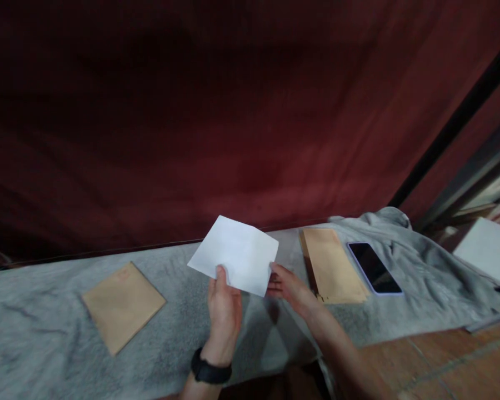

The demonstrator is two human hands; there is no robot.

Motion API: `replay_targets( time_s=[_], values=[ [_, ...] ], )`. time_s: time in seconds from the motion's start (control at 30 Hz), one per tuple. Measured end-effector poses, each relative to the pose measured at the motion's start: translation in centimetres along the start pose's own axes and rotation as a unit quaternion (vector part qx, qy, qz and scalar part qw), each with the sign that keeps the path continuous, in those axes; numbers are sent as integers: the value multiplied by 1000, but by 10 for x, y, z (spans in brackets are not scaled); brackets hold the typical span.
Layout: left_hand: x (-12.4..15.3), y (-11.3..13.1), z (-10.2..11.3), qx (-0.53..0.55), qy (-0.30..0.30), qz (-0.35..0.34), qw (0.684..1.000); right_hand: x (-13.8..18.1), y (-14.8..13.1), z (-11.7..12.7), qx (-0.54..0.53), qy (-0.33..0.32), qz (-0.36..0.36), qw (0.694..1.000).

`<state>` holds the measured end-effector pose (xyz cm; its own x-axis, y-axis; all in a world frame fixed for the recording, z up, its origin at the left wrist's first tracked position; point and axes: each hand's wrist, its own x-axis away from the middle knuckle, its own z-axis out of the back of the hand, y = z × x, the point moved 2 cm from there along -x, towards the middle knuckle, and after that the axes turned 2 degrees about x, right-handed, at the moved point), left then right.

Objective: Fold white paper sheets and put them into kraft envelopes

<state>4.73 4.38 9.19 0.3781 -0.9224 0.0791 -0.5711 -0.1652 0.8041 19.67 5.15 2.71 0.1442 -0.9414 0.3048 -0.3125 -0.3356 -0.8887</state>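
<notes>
A white sheet of paper (237,253) is held up above the grey cloth-covered table (45,333). My left hand (224,311) grips its lower edge, thumb on top; a black watch sits on that wrist. My right hand (287,286) holds the sheet's lower right corner with its fingers closed on it. A brown envelope (123,305) lies flat on the cloth to the left. A stack of brown envelopes (331,264) lies to the right of my hands.
A dark phone (374,268) lies face up beside the stack on the rumpled grey cloth. A dark red curtain (233,111) hangs right behind the table. White sheets (489,247) sit at the far right. A brown wooden surface (433,361) shows at lower right.
</notes>
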Motion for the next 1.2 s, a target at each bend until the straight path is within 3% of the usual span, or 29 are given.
replay_targets(
  time_s=[0.07,0.13,0.23,0.3,0.37,0.43,0.53,0.63,0.73,0.83,0.97,1.03,1.1,1.2],
  values=[
    [3,-5,6,13,18,19,1000,2,0,-6,-45,-13,-15,999],
    [2,-9,20,-9,30,25,999,2,-2,-5,-24,40,9,999],
    [-13,-4,47,-56,40,26,997,-1,-6,6,58,94,40,993],
    [-28,3,65,-100,36,42,993,-3,-7,15,115,89,50,988],
    [-40,11,80,-172,52,20,984,-3,-7,24,191,88,66,975],
    [-47,15,89,-262,26,-6,965,-1,-7,30,279,92,73,953],
    [-46,15,94,-429,-44,-56,901,3,-5,35,382,93,72,917],
    [-38,12,92,-575,-99,-120,803,6,-2,36,447,91,84,886],
    [-28,6,91,-670,-143,-121,718,9,-1,36,517,97,79,847],
    [-17,4,90,-743,-161,-112,640,12,1,36,594,95,50,797],
    [-6,6,83,-813,-160,-183,529,16,2,34,677,104,5,729],
    [-3,1,79,-816,-160,-243,500,18,1,31,698,107,-11,707],
    [-1,-11,74,-795,-183,-294,498,19,-2,26,708,103,-19,698],
    [3,-38,71,-756,-275,-318,502,20,-7,21,714,96,-29,693]
  ],
)
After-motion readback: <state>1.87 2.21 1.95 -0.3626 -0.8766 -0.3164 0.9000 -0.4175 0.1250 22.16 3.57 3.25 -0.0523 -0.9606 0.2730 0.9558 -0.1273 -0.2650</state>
